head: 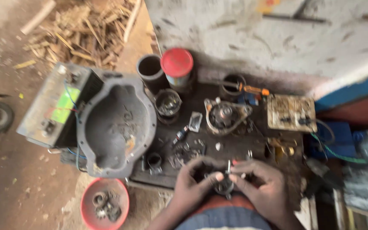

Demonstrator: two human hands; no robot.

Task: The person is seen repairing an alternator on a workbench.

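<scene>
Your left hand (192, 181) and right hand (263, 185) both grip a small dark metal part (224, 186), near the red bowl (91, 200).

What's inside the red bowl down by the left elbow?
The red bowl holds a small heap of dark metal rings and round parts, clustered toward its lower right. The picture is too blurred to tell them apart, and whatever lies under the heap is covered.

Both my hands, left grip (194, 181) and right grip (263, 183), pinch a small dark motor part (224, 186) over the cluttered tabletop (231, 147); red bowl (91, 200) lower left.
</scene>
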